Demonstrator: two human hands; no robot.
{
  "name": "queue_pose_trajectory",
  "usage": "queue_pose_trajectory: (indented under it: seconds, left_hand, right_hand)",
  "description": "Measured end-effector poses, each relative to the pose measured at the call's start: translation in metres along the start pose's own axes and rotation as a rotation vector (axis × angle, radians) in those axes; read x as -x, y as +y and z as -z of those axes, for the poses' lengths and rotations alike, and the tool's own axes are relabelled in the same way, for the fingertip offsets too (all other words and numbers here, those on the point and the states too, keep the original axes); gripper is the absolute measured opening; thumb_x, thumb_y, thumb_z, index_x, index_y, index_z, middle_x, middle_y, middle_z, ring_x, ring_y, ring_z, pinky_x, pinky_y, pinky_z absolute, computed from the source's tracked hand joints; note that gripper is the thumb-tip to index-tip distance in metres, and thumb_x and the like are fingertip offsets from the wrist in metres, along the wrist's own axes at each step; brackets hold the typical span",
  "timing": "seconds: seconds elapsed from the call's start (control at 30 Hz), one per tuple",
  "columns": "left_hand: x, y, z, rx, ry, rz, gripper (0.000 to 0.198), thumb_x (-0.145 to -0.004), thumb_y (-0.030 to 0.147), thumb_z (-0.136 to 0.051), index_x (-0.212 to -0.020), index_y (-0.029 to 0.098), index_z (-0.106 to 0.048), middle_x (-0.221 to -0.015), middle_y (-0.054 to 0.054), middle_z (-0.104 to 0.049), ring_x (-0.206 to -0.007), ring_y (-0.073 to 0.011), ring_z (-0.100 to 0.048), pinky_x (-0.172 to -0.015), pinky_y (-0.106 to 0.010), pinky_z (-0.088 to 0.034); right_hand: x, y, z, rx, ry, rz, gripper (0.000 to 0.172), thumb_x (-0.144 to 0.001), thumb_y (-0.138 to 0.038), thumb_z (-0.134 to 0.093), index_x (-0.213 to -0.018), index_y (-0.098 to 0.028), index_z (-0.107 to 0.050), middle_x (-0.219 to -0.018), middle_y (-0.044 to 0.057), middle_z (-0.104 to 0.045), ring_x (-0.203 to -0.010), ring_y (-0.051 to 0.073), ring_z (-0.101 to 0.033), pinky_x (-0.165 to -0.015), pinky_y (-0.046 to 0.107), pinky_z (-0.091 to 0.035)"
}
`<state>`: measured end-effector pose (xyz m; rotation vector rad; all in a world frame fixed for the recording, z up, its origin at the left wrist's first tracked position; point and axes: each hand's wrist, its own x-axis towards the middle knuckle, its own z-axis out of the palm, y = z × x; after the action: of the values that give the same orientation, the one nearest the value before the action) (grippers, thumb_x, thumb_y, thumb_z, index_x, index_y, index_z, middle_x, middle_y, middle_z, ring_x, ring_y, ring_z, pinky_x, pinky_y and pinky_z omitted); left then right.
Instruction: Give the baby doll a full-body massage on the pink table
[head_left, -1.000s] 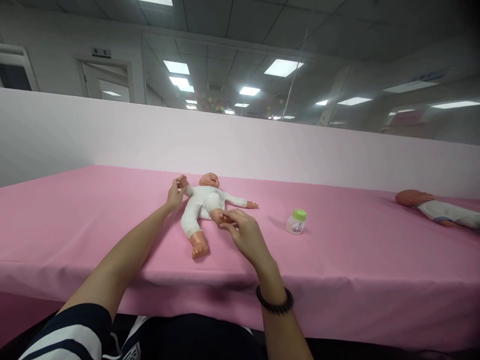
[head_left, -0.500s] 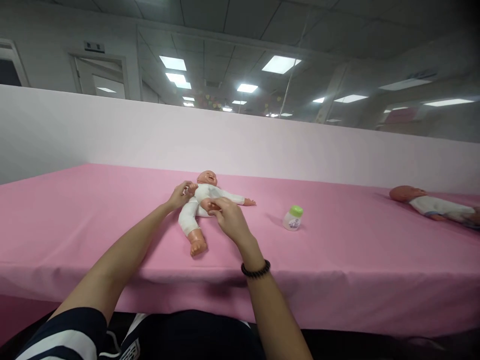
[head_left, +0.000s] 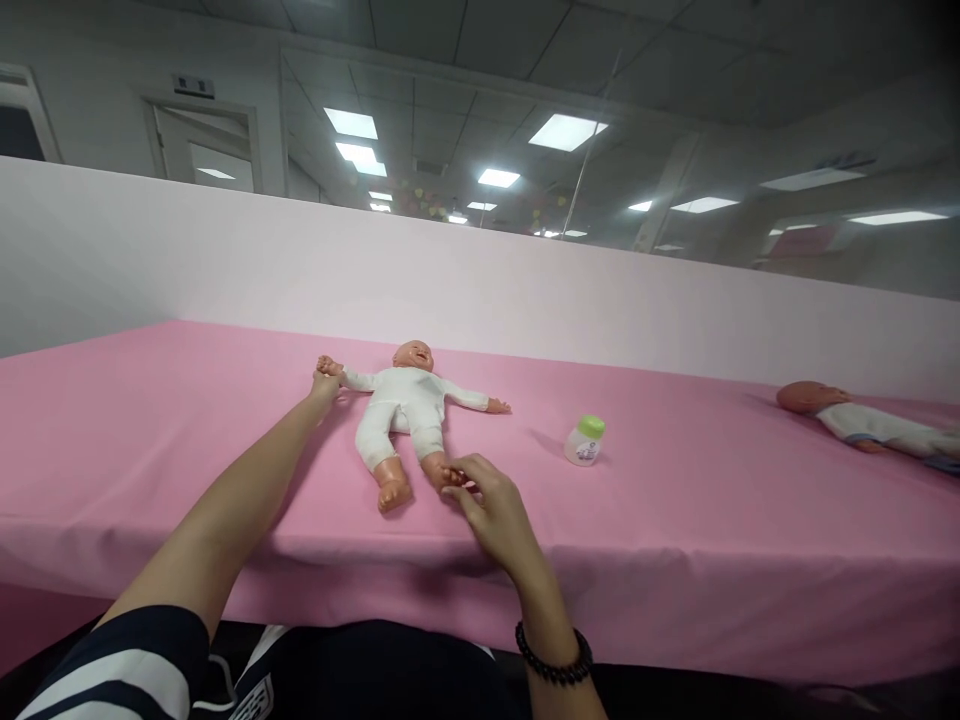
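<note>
A baby doll (head_left: 409,395) in a white suit lies on its back on the pink-covered table, head away from me, arms stretched out to both sides and both legs toward me. My left hand (head_left: 327,385) is closed on the doll's hand at the left, holding that arm out straight. At the doll's foot on the right, my right hand (head_left: 487,500) has its thumb and fingers closed around the toes. The doll's other foot rests free on the cloth.
Right of the doll stands a small clear bottle (head_left: 583,446) with a green cap. A second doll (head_left: 862,415) lies at the far right. Behind the pink tabletop (head_left: 697,470) rises a low white wall (head_left: 480,285) with glass above it.
My left hand has drawn the doll's arm out to the left from its chest. My right hand has brought the bent leg down toward me, so it now lies extended.
</note>
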<state>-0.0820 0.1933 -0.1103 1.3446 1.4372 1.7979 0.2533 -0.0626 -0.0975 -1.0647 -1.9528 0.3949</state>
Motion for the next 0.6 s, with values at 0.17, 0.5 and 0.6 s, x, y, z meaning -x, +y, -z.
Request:
queue_pose_trajectory:
  seconds: [0.17,0.5,0.6]
  left_hand:
    - [0.021,0.016,-0.020,-0.022,-0.243,-0.254,0.038,-0.074,0.024,-0.067,-0.110,0.023,-0.054,-0.116,-0.007,-0.064,-0.102,-0.0211,-0.062,-0.086,-0.034,-0.052]
    - [0.025,0.018,-0.019,-0.083,-0.188,-0.219,0.034,-0.075,0.024,-0.069,-0.105,0.022,-0.054,-0.113,-0.008,-0.064,-0.098,-0.0227,-0.062,-0.087,-0.037,-0.050]
    - [0.010,0.010,-0.007,-0.036,0.008,-0.021,0.033,-0.080,0.024,-0.066,-0.107,0.021,-0.047,-0.108,-0.010,-0.060,-0.099,-0.0237,-0.062,-0.086,-0.039,-0.051]
  right_hand:
    - [-0.061,-0.014,-0.013,0.067,0.067,0.135,0.024,-0.091,-0.013,-0.055,-0.110,-0.023,-0.068,-0.108,0.004,-0.068,-0.101,0.020,-0.063,-0.083,0.030,-0.050]
    - [-0.067,-0.018,-0.013,0.061,0.095,0.133,0.027,-0.091,-0.013,-0.058,-0.112,-0.024,-0.069,-0.107,0.003,-0.069,-0.100,0.019,-0.063,-0.086,0.032,-0.051]
    - [-0.025,-0.015,0.007,0.043,0.026,0.086,0.027,-0.091,-0.013,-0.057,-0.111,-0.025,-0.069,-0.104,0.003,-0.068,-0.093,0.018,-0.063,-0.082,0.029,-0.051]
